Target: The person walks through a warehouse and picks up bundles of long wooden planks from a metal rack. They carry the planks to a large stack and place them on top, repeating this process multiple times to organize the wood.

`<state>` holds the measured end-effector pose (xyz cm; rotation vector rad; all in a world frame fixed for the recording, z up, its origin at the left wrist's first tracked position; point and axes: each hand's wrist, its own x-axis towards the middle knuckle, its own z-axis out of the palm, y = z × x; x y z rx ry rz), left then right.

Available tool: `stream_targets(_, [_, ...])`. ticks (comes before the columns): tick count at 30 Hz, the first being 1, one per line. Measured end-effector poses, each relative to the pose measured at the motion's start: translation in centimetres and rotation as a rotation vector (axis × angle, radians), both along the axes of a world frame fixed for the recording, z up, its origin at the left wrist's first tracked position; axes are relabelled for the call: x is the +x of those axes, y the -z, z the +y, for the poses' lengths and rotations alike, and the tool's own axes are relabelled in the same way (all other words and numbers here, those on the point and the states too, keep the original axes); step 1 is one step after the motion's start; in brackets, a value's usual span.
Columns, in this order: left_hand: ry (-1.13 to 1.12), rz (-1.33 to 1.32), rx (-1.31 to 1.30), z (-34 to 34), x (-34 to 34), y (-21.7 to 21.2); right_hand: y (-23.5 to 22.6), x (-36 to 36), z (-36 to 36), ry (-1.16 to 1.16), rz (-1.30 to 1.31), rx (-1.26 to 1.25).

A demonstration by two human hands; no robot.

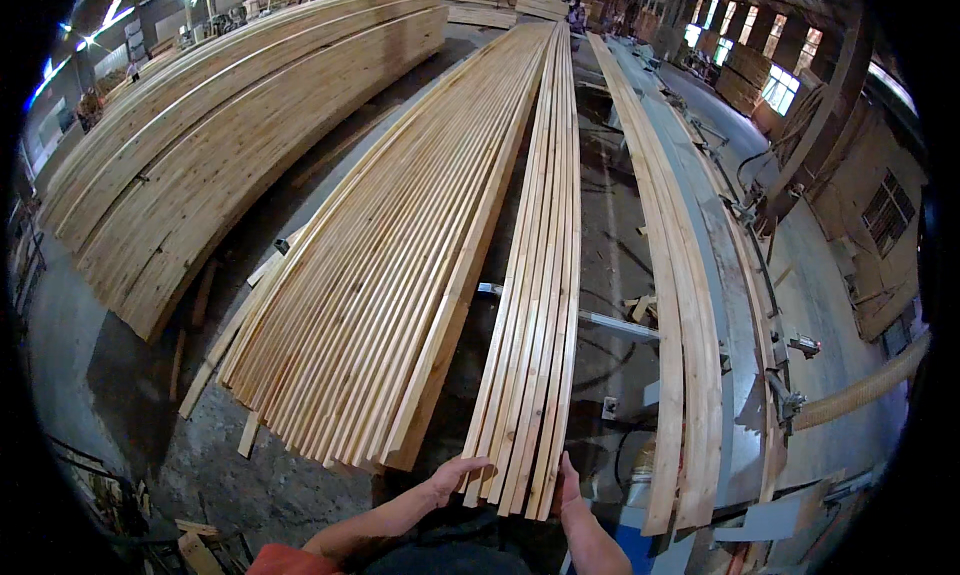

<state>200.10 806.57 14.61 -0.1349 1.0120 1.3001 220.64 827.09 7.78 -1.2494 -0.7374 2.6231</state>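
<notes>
A narrow bundle of several long, pale wooden boards [530, 345] runs away from me, standing on edge side by side, their near ends slightly uneven. My left hand [455, 479] grips the left side of this bundle close to its near end, fingers and thumb against the outermost board. On the opposite side, my right hand [569, 485] presses the right face of the bundle, most of its fingers hidden by the wood and the hand itself. The boards are squeezed between both hands.
Left of the bundle lies a wide row of similar boards [370, 245], with a tall lumber stack [260, 115] farther left. To the right, long flat boards [668, 275] lie beside a blue-grey machine bed [715, 245]. A ribbed hose [860, 387] and wood scraps [200, 550] sit nearby.
</notes>
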Motion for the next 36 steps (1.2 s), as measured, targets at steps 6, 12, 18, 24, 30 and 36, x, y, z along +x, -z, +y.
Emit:
stream_targets(6, [-0.029, -0.017, 0.039, -0.3, -0.2, -0.2, -1.3, -0.8, -0.4, 0.001, 0.078, -0.071])
stream_targets(12, [-0.018, 0.155, 0.060, 0.0, -0.2, -1.8, 0.8, 0.1, -0.1, -0.038, 0.013, -0.028])
stream_targets(18, [-0.042, 0.085, 0.026, -0.1, 0.0, -0.8, 2.4, 0.3, 0.5, 0.013, 0.005, -0.035])
stream_targets(24, [-0.156, 0.256, -0.112, -1.1, 0.3, -0.4, 0.3, 0.2, 0.0, 0.040, 0.057, -0.131])
stream_targets(30, [-0.289, 0.576, -0.040, -10.0, -3.5, -2.2, -2.0, -2.6, -2.3, -0.020, 0.261, -0.175])
stream_targets(36, [-0.098, 0.968, -0.354, -12.3, -2.5, -4.6, -3.5, -3.8, -2.8, 0.014, 0.146, 0.009])
